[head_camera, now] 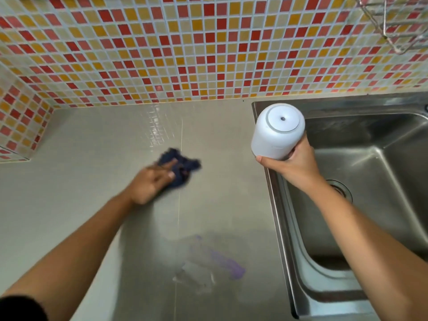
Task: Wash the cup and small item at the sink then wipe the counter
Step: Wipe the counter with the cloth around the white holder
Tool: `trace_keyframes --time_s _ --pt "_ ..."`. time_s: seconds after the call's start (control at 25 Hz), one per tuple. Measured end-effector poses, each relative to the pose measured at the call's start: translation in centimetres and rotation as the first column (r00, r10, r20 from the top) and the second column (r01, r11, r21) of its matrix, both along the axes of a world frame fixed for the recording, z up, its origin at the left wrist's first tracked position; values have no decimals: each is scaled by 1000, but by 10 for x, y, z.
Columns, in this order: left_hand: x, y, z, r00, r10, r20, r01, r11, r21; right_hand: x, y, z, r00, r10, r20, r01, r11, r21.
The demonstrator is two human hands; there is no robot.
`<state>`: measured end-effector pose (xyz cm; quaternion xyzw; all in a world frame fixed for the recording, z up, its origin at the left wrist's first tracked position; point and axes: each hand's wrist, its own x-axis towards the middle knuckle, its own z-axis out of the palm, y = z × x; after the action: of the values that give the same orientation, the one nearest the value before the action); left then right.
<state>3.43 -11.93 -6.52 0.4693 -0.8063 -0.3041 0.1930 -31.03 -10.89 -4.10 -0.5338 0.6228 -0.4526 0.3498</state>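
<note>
The left hand (pixel 151 184) presses a dark blue cloth (pixel 179 166) flat on the grey counter (pixel 81 144) (both blurred). The right hand (pixel 293 164) grips a white cup (pixel 276 132) above the steel sink's (pixel 379 158) left rim. Mosaic tiles (pixel 185 47) cover the wall.

The wall (pixel 208 47) was covered in small red, orange and cream mosaic tiles. A wire rack (pixel 393 26) was fixed at its upper right. The tiles were mirrored in the glossy grey surface below.
</note>
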Motion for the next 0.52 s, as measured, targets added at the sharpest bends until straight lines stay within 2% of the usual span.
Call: trace_keyframes --time_s 0.08,0.12,0.2,0.28,0.36,0.4,0.44,0.48,0.52 --pt "-2 -47 -6 934 318 162 -314 948 -49 3 0 -3 1000 -10 18 11 1000 -4" --pt "-20 -61 -11 900 372 226 -371 927 -50 4 -1 -3 1000 -15 23 15 1000 -5" --pt "-72 -68 -18 932 265 247 -255 964 -72 7 -3 -3 999 -33 24 33 999 -5" --pt "-109 -40 -27 982 -11 187 37 990 -134 8 -6 -3 999 -47 18 47 999 -4" --pt "-112 15 -28 914 -350 203 384 909 -164 12 -8 -1 999 -41 21 41 999 6" --pt "-94 32 -22 880 -437 184 456 887 -72 15 -9 -1 999 -32 26 32 999 17" --pt "-69 38 -17 879 -459 129 465 885 -18 17 -10 -2 999 -20 36 20 999 26" --pt "-43 33 -15 914 -400 62 401 916 -5 19 -11 -3 999 -6 53 5 1000 28" --pt "-18 21 -14 966 -260 20 260 966 5 22 -11 -5 998 2 67 -5 1000 31"
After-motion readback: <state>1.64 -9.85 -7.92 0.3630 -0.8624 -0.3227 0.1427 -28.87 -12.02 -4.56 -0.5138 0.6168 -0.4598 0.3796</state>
